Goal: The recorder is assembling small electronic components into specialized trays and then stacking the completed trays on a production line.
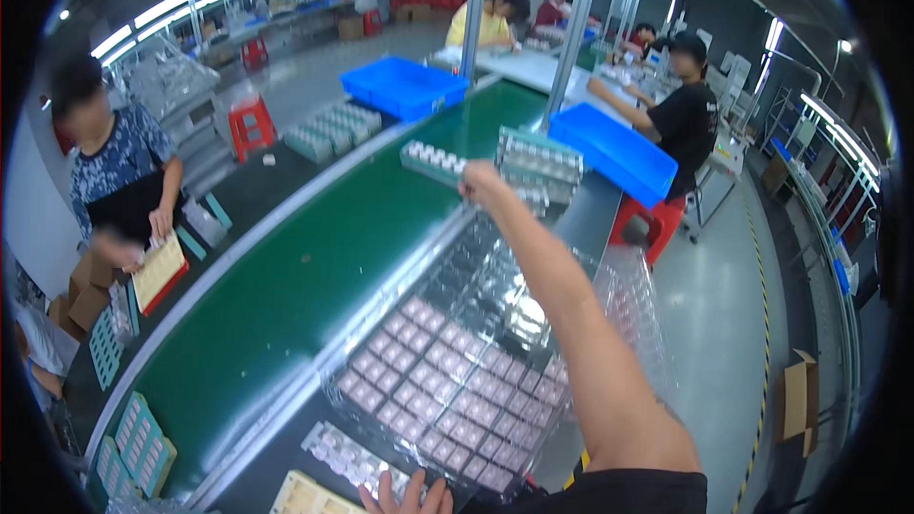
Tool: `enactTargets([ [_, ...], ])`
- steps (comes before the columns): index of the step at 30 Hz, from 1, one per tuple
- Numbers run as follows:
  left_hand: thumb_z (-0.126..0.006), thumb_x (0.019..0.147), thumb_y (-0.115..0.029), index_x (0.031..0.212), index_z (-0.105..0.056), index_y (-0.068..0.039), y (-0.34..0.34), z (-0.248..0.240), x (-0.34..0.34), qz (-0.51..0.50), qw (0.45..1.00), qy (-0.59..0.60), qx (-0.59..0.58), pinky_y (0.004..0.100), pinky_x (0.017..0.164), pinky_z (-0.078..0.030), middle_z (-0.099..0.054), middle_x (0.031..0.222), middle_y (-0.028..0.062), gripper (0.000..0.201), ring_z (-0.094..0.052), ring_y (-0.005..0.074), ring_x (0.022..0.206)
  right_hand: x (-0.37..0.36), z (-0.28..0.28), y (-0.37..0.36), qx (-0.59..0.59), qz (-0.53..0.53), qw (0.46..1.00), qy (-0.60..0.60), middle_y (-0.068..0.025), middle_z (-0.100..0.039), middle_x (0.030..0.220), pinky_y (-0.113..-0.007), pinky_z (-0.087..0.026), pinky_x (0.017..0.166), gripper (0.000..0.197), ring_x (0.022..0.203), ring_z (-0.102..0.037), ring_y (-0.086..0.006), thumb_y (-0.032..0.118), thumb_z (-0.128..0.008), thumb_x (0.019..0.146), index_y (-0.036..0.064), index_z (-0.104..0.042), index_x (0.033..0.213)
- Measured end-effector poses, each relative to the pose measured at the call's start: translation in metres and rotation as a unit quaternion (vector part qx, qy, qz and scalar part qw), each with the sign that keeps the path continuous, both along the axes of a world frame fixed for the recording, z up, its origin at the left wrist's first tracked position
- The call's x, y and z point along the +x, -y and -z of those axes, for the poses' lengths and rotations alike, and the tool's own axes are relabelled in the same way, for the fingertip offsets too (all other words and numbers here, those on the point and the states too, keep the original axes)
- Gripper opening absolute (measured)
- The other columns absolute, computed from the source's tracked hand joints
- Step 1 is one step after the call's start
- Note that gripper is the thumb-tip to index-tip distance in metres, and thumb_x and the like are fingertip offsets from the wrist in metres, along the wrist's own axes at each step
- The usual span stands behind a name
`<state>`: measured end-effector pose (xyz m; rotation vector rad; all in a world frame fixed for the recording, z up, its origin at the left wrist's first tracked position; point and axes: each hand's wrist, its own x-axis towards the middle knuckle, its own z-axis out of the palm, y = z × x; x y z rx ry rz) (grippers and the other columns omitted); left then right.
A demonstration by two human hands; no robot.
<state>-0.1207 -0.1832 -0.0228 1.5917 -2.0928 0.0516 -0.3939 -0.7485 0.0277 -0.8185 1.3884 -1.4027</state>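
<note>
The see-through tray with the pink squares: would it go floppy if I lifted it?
The clear tray would probably bend, because its glossy edge looks like thin plastic. It might sag under its many pink squares. Its shiny surface may feel slippery too.

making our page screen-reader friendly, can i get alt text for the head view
An outstretched right hand holds the end of a pale-green tray over a green conveyor belt; the left hand rests at a clear plastic strip beside rows of small pink pieces. Co-workers are nearby.
</note>
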Motion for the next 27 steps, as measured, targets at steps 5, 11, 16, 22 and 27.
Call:
enactTargets([
  [5,-0.074,0.082,-0.033,0.106,-0.074,-0.025,0.004,-0.030,0.003,0.008,0.999,-0.014,0.032,0.0734,0.109,-0.021,-0.063,0.129,0.0023,0.025,-0.042,0.0437,0.135,0.003,-0.028,-0.005,0.042,-0.070,0.994,-0.079,-0.0141,-0.050,0.066,-0.040,-0.037,0.034,0.011,0.048,-0.052,-0.0234,-0.004,-0.050,0.088,-0.0004,-0.057,0.080],
  [11,-0.078,0.076,-0.023,0.090,-0.074,-0.020,0.018,-0.042,-0.012,-0.025,0.998,-0.007,0.057,0.0695,0.113,-0.017,-0.064,0.116,0.0006,0.015,-0.040,0.0414,0.132,0.005,-0.064,-0.009,0.084,0.000,0.996,0.005,-0.0128,-0.056,0.084,-0.030,-0.047,0.041,0.010,0.057,-0.055,-0.0180,-0.001,-0.043,0.095,-0.0005,-0.052,0.095],
  [16,-0.078,0.076,-0.023,0.090,-0.073,-0.020,0.017,-0.039,-0.014,-0.019,0.998,-0.009,0.057,0.0695,0.113,-0.017,-0.064,0.116,0.0007,0.014,-0.040,0.0413,0.132,0.002,-0.065,-0.020,0.090,0.004,0.996,0.005,-0.0135,-0.055,0.086,-0.029,-0.047,0.042,0.011,0.057,-0.054,-0.0179,-0.002,-0.040,0.095,-0.0021,-0.051,0.098],
  [22,-0.078,0.077,-0.024,0.090,-0.074,-0.021,0.014,-0.040,-0.011,-0.019,0.998,-0.005,0.055,0.0690,0.113,-0.017,-0.064,0.116,0.0004,0.015,-0.040,0.0408,0.132,0.017,-0.057,-0.021,0.075,-0.028,0.997,-0.001,-0.0157,-0.056,0.088,-0.031,-0.050,0.046,0.011,0.061,-0.056,-0.0199,-0.002,-0.041,0.095,-0.0034,-0.050,0.102],
  [27,-0.079,0.076,-0.026,0.092,-0.074,-0.024,0.016,-0.035,-0.010,-0.021,0.998,-0.009,0.054,0.0684,0.114,-0.016,-0.064,0.118,-0.0027,0.017,-0.041,0.0393,0.131,0.020,-0.060,-0.023,-0.102,-0.048,0.993,-0.031,-0.0162,-0.061,0.095,-0.038,-0.058,0.053,0.028,0.063,-0.065,-0.0241,0.001,-0.046,0.094,-0.0072,-0.044,0.120],
])
